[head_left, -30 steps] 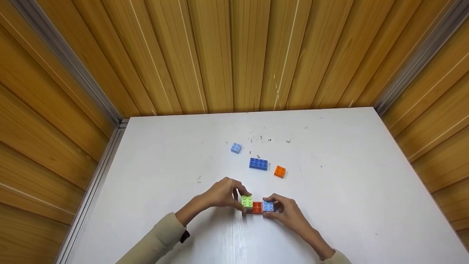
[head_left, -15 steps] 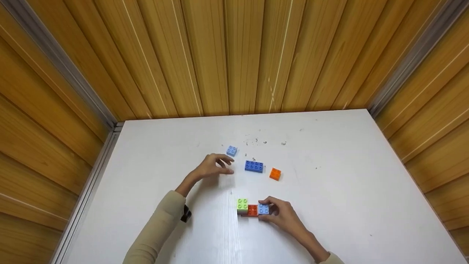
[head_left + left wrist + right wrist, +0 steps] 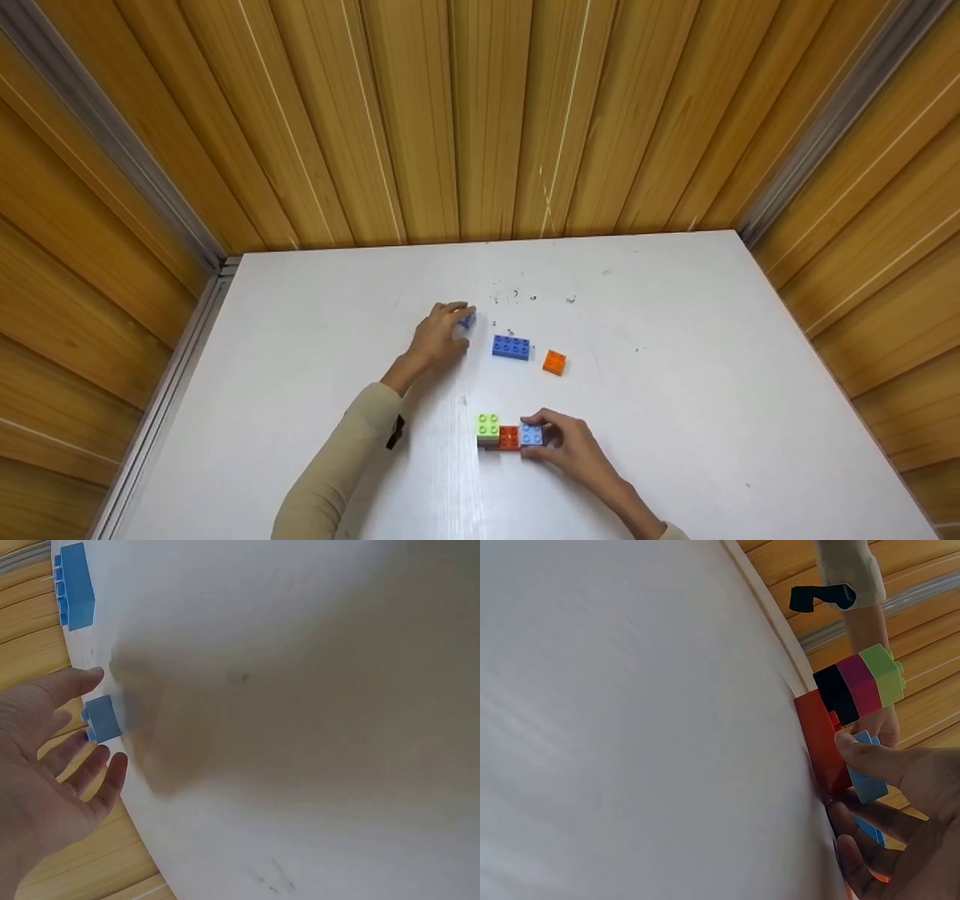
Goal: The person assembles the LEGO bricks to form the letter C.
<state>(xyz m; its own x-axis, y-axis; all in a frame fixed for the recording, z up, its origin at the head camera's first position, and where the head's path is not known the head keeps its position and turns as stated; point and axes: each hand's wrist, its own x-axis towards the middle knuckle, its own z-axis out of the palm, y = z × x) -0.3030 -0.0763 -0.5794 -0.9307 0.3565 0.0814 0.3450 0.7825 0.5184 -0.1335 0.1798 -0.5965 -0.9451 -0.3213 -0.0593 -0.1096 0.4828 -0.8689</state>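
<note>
My right hand pinches a light blue building brick between thumb and fingers, at the right end of a longer red brick on the table. On the red brick's other end stands a stack: a black brick, a magenta brick and a lime green brick on top. Farther back, my left hand is around a second light blue brick. Its thumb and fingers stand apart on either side of that brick, with gaps showing in the left wrist view.
A dark blue eight-stud brick lies right of my left hand, and an orange brick is just beyond it. The white table meets wood-patterned walls at the back and sides.
My left hand has left the green-topped stack and moved up the table to the far light blue brick. The right hand keeps its pinch. The view has shifted slightly.
</note>
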